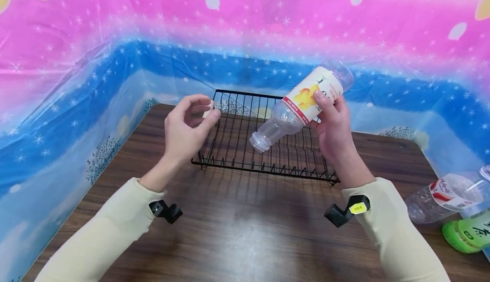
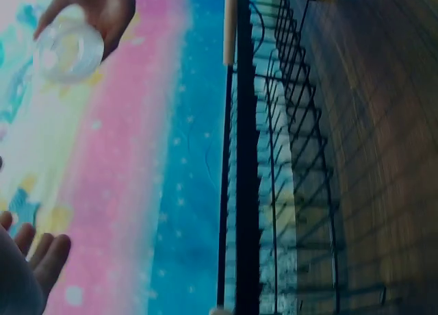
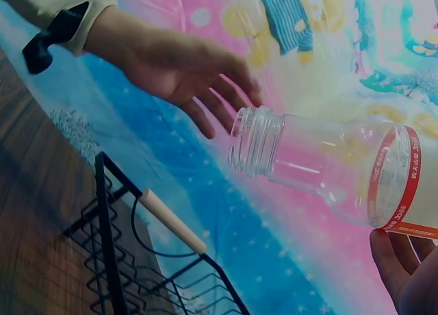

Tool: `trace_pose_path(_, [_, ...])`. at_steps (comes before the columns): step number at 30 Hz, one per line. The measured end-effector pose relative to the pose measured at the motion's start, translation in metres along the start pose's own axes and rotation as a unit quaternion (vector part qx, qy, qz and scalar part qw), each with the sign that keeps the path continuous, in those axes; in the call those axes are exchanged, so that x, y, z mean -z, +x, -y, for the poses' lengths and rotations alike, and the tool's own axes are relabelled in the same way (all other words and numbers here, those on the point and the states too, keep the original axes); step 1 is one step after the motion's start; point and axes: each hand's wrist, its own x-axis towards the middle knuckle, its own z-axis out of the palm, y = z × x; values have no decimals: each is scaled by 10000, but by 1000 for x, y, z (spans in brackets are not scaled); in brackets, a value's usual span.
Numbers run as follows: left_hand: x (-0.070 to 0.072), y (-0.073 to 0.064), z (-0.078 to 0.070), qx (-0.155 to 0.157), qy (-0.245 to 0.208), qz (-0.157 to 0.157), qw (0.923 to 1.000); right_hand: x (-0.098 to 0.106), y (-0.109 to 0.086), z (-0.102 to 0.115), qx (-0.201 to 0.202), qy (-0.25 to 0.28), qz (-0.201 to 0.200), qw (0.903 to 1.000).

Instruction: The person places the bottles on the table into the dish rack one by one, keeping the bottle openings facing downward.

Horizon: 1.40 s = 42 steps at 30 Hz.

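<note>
My right hand (image 1: 333, 122) grips a clear plastic bottle (image 1: 294, 103) around its white label, which shows yellow fruit and a red band. The bottle is tilted, its uncapped mouth pointing down and to the left. My left hand (image 1: 187, 122) is in the air with fingers loosely bent and nothing in them. In the head view it overlaps the wooden handle of the black wire rack (image 1: 264, 171); the right wrist view shows that hand (image 3: 178, 68) apart from the handle (image 3: 171, 222), near the bottle's mouth. The rack stands on the table below both hands.
On the right of the brown wooden table (image 1: 245, 231) lie a clear bottle with a red and white label (image 1: 448, 192) and a green bottle (image 1: 467, 233). A pink and blue patterned cloth (image 1: 245, 27) hangs around the table's back and sides.
</note>
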Motion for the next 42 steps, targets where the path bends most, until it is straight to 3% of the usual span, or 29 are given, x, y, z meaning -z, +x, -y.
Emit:
trace_pose_path(4, [9,17,8,975,687,232,9926,5,7,3,-42,-85,-166,9998])
trace_pose_path(7, [16,26,17,1396,1063,400,9837,9,12,3,-111,-150,-290,9994])
trace_pose_path(14, [26,37,39,1922,1375,698,9692,18,24,-1,-371,-362,-543,9972])
trace_pose_path(21, [29,42,57,2310,1863,870,9510,29,37,-6,-514,-947,-723,9915])
trace_pose_path(28, [28,48,72,2855,1483,1086,9406,33,46,-9,-550,-1361,-769,9862])
trace_pose_path(37, [23,52,83,3294,1286,1065,9293,37,56,-17,-551,-1665,-822,9811])
trace_pose_path(40, [22,53,96,3341,1210,1061,9287,38,60,-20,-568,-1737,-794,9799])
trace_pose_path(42, [23,56,118,3348,1115,1058,9297,37,64,-23,-607,-1820,-741,9786])
